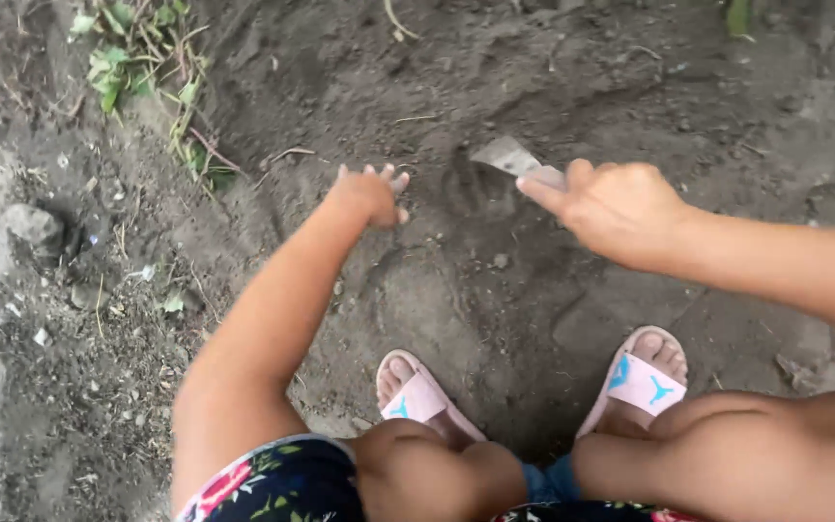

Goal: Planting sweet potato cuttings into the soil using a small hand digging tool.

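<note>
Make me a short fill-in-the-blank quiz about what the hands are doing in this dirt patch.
1. The right hand grips a flat metal ____.
2. The left hand reaches down to the dark ____.
3. Both feet wear pink ____.
4. Green weeds grow at the upper ____ of the view.

Missing words: blade; soil; sandals; left

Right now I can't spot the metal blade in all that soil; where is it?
In the head view, the metal blade is right of centre, held in the right hand, over the dug soil.
</note>
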